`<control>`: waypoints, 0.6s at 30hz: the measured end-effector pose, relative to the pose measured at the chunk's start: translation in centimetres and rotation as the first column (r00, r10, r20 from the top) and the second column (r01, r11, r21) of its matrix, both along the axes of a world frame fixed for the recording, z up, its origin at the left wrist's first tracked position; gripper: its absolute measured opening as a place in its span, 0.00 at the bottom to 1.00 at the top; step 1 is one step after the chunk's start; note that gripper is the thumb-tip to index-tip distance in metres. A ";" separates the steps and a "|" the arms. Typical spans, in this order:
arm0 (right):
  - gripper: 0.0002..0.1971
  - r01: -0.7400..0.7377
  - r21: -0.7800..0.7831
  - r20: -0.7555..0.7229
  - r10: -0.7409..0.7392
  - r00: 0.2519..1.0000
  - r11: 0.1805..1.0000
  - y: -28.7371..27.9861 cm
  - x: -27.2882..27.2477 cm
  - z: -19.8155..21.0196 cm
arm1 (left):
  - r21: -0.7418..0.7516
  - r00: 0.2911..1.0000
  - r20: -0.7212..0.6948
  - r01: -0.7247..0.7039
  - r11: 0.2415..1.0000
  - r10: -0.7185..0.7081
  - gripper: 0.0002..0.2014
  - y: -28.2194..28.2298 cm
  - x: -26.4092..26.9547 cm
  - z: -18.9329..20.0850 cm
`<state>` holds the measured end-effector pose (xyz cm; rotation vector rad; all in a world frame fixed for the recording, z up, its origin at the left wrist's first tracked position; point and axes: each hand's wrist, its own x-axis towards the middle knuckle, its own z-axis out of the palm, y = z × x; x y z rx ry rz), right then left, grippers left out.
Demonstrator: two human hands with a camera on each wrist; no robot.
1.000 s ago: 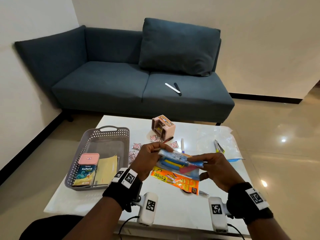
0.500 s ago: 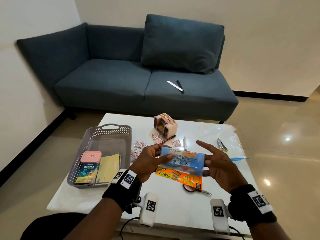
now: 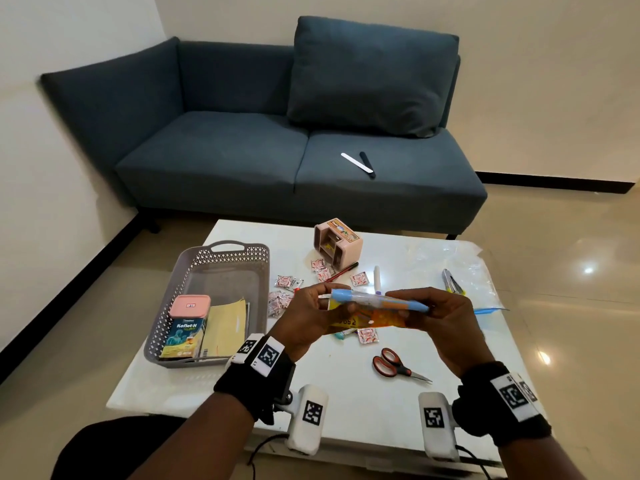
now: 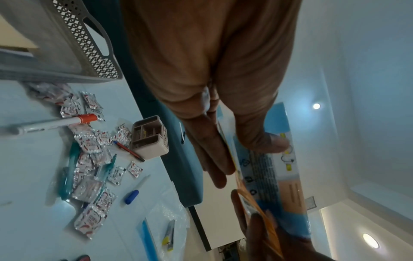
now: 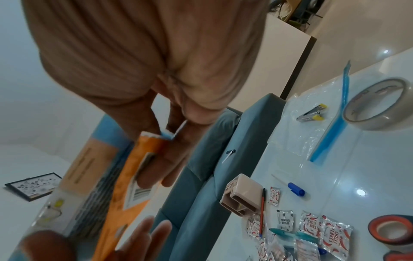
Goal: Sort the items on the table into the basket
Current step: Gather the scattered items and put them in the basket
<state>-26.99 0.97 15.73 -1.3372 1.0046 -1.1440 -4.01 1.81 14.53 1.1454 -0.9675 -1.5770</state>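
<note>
Hands raised above table [image 3: 346, 403]: left hand [image 3: 308, 320] and right hand [image 3: 440, 323] each pinch opposite ends of blue packet [image 3: 377, 302] stacked on orange packet [image 3: 367, 320]. Basket [image 3: 194, 271] left, apart.

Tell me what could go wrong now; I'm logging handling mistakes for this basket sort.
Two flat packets, a blue packet stacked on an orange packet, are pinched only at their ends by the left hand and right hand; one may slide out. Lowering them could scatter the sachets beside the basket.
</note>
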 end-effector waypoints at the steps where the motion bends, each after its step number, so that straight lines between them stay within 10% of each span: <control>1: 0.16 0.012 -0.025 -0.020 -0.012 1.000 1.000 -0.1 0.0 0.0 | 0.006 0.999 -0.043 0.012 1.000 -0.012 0.39 0.1 -0.1 0.0; 10: 0.20 0.001 -0.201 -0.239 -0.050 0.970 0.980 -0.6 -0.2 0.1 | 0.126 0.979 -0.179 -0.072 0.989 0.094 0.23 0.5 -1.4 1.2; 14: 0.21 0.090 0.100 0.157 -0.105 0.982 0.991 -0.5 0.1 0.6 | 0.084 0.987 -0.083 -0.133 0.988 0.139 0.27 0.6 -1.9 1.0; 18: 0.32 -0.130 0.340 0.656 -0.136 0.743 0.932 -0.6 -0.2 1.3 | 0.020 0.981 -0.037 -0.191 0.981 0.191 0.32 0.5 -2.5 0.6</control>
